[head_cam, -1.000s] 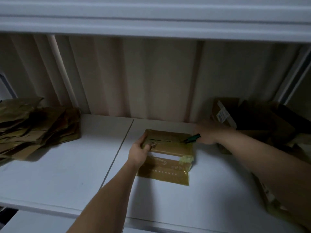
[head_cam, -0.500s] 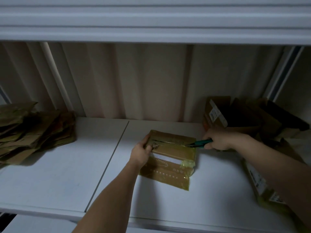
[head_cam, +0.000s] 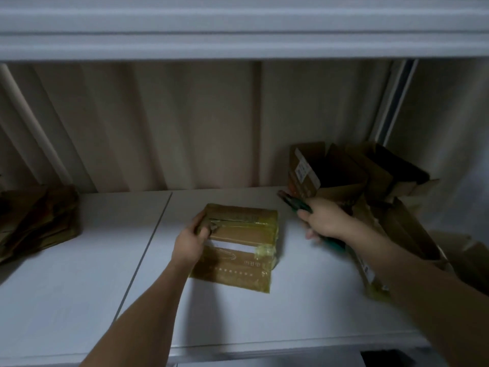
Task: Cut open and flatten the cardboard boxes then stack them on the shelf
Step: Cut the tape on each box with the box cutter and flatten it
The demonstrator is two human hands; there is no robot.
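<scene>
Pulled clear of the taped seam now: right hand, fingers curled round the green-handled cutter, away from the small box mid-shelf. Left hand gripping the box's left end, probably to steady it. Printing on the box too dim to read.

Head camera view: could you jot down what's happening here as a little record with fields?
Setting: white shelf
Centre: taped cardboard box, tape on top slit
Left hand: grips the box's left end
Right hand: holds a green-handled cutter, clear of the box
Left side: pile of flattened cardboard
Right side: open boxes, not yet flattened
</scene>
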